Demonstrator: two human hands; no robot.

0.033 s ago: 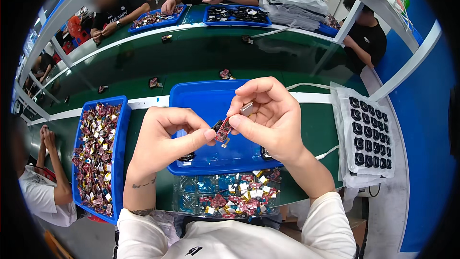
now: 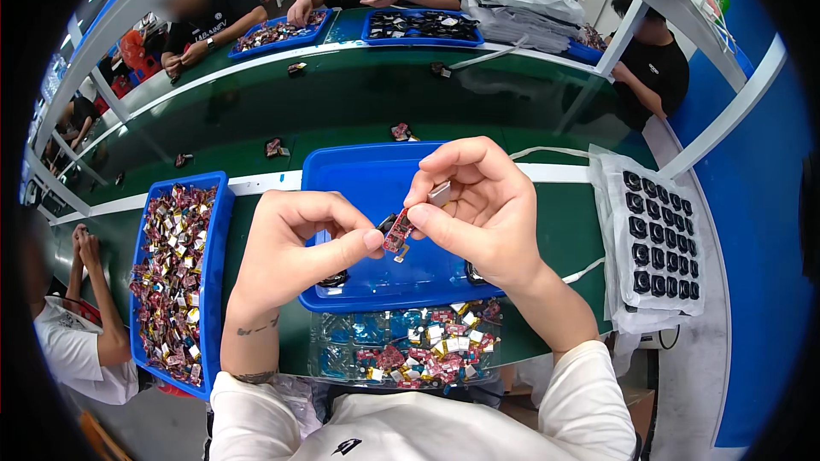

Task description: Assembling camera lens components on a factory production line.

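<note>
Fingers (image 2: 363, 237) of my left hand (image 2: 286, 252) pinch the small red circuit board (image 2: 398, 233) from its nine o'clock side, over the empty blue tray (image 2: 359, 175). Board's long axis runs one o'clock to seven. My right hand (image 2: 478, 213) grips it from three o'clock, thumb underneath, and also holds a small silver piece (image 2: 441, 194) at the board's one o'clock, just beside it. Both hands equally close.

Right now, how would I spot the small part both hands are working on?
Find the blue tray at the centre of the green bench. Above it, the left hand and right hand meet, pinching a small red circuit board. Unlike the heaped parts elsewhere, it is lifted, alone.
</note>
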